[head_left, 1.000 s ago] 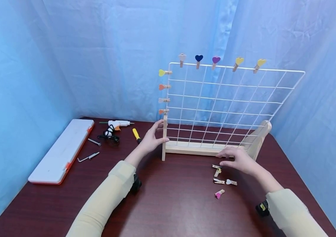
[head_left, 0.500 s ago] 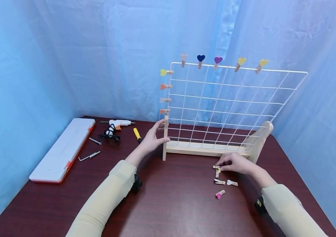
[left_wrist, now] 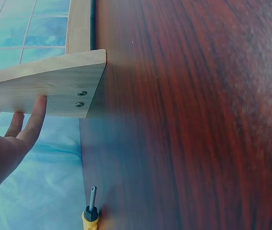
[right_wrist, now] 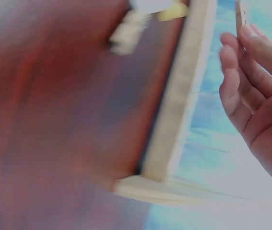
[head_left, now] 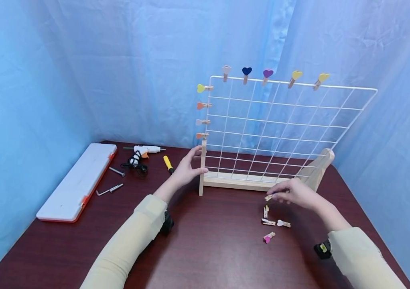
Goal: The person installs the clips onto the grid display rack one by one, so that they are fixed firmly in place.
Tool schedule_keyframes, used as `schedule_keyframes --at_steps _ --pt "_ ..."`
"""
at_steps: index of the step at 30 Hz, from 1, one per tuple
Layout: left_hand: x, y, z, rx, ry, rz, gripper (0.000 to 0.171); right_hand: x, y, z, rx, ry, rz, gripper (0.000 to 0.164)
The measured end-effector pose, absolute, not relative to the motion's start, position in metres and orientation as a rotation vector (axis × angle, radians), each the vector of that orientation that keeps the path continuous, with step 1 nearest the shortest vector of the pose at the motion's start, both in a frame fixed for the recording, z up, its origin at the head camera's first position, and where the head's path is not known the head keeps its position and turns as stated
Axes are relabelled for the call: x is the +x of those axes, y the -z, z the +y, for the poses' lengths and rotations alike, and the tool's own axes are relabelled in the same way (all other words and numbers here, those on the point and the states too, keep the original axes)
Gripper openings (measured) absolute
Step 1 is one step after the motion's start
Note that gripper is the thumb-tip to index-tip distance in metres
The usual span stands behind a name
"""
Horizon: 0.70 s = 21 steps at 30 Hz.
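A white wire grid (head_left: 281, 82) stands upright in a wooden stand (head_left: 237, 183). Several clothespins with coloured hearts, such as a dark blue one (head_left: 247, 71), line its top wire and left edge. My left hand (head_left: 185, 171) grips the stand's left side panel (left_wrist: 61, 93), thumb on the front edge and fingers against the outer face. Between thumb and fingertips, my right hand (head_left: 297, 194) pinches a small wooden clothespin (head_left: 268, 198) just in front of the stand; its heart is mostly hidden. Several clothespins lie below that hand, among them a pink-hearted one (head_left: 268, 238) and a white-hearted one (head_left: 283, 223).
On the left of the dark red table lies a white case (head_left: 73, 182) with orange clasps. Near it are a glue gun (head_left: 148, 149) with a black cord, a bolt (head_left: 116, 171), a hex key (head_left: 103, 192) and a yellow-handled screwdriver (head_left: 167, 162). Blue curtains surround the table.
My right hand came down to the loose clothespins, pinched the one nearest the stand and drew it slightly up and right. My left hand stays on the side panel.
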<state>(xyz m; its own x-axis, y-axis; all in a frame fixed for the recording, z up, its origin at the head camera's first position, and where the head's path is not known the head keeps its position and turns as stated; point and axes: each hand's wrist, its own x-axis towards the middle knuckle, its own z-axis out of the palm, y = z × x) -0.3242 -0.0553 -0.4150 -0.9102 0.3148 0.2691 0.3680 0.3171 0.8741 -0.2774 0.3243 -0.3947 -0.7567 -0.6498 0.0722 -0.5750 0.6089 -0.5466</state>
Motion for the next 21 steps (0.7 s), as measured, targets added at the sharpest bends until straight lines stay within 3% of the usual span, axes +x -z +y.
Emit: schedule_keyframes --at_steps 10,14,21 --pt "-0.326 0.417 -0.055 -0.641 1.677 -2.495 0.074 -0.252 0.304 0.318 -1.253 0.966 3.096 0.024" --pt "-0.326 0.417 -0.055 -0.654 1.682 -2.484 0.074 -0.242 0.255 0.322 -1.088 1.052 3.314 0.035" --pt "-0.326 0.418 -0.055 -0.669 1.698 -2.475 0.075 -0.246 0.173 0.341 -0.749 1.495 3.456 0.016"
